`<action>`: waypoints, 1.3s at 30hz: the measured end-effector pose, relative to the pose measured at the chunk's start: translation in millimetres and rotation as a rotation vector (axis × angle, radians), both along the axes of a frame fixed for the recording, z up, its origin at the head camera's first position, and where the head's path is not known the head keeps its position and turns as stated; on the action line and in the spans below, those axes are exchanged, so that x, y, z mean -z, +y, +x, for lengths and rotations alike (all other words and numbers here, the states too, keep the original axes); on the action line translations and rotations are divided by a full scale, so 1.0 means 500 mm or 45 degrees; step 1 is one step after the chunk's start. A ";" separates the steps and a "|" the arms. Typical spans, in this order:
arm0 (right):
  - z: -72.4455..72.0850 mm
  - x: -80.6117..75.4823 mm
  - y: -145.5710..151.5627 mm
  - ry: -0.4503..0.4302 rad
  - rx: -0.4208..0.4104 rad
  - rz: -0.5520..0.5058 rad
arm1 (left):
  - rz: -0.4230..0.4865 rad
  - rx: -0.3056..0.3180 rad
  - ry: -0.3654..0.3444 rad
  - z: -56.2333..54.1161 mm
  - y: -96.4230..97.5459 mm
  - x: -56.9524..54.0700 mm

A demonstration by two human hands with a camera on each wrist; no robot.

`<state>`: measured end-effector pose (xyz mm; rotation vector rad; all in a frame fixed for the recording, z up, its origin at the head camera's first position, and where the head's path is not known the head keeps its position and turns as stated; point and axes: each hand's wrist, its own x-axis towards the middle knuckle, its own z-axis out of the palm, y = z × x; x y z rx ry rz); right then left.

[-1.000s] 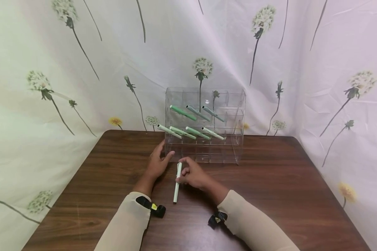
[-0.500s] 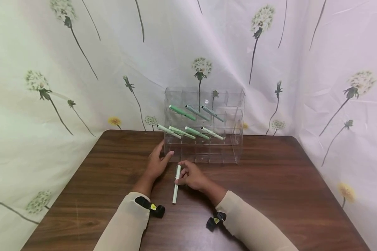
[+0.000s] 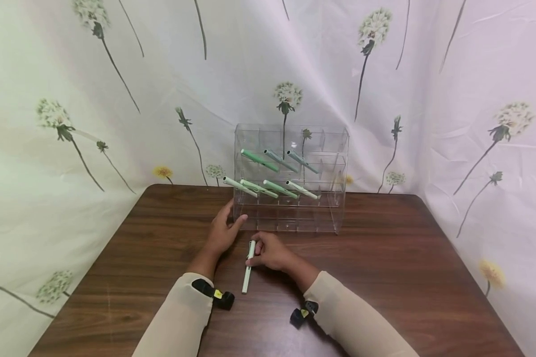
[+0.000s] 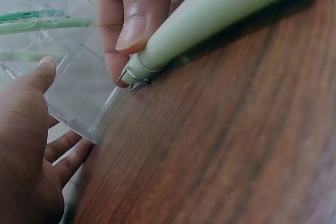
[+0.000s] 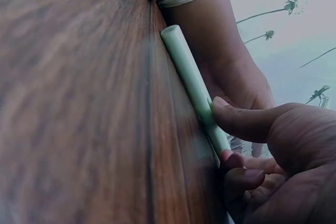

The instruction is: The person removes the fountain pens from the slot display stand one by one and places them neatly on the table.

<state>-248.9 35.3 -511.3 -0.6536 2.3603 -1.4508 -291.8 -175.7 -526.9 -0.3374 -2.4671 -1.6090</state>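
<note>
- A pale green pen (image 3: 246, 279) is pinched between the thumb and curled fingers of the right hand (image 3: 274, 252), near its clip end.
- The left hand (image 3: 222, 235) is laid against the left side of a clear rack (image 3: 332, 168), its thumb spread apart from its fingers.
- The pen is held low over the tabletop (image 3: 384, 277), in front of the rack's near left corner, with its clip end pointed toward the rack; whether the wood is touched cannot be told.
- The tabletop's left and right edges are both set well apart from the pen, while the rack is stood near the far edge, well apart from both far corners.
- A gap is left between the pen and the left hand.
- An upper row of three pens (image 3: 280, 160) and a lower row of four pens (image 3: 280, 189) are slotted at a slant in the rack.
- A small yellow label (image 3: 218, 294) is borne by the left wrist's black strap (image 3: 225, 301); its markings are too small to be read.
</note>
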 end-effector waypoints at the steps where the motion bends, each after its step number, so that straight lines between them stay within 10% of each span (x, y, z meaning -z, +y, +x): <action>1: 0.000 0.001 -0.001 0.004 -0.002 0.016 | -0.005 -0.002 0.000 0.000 0.000 0.000; 39: -0.007 -0.030 0.050 -0.036 0.021 -0.037 | 0.008 -0.028 0.003 -0.006 0.003 0.003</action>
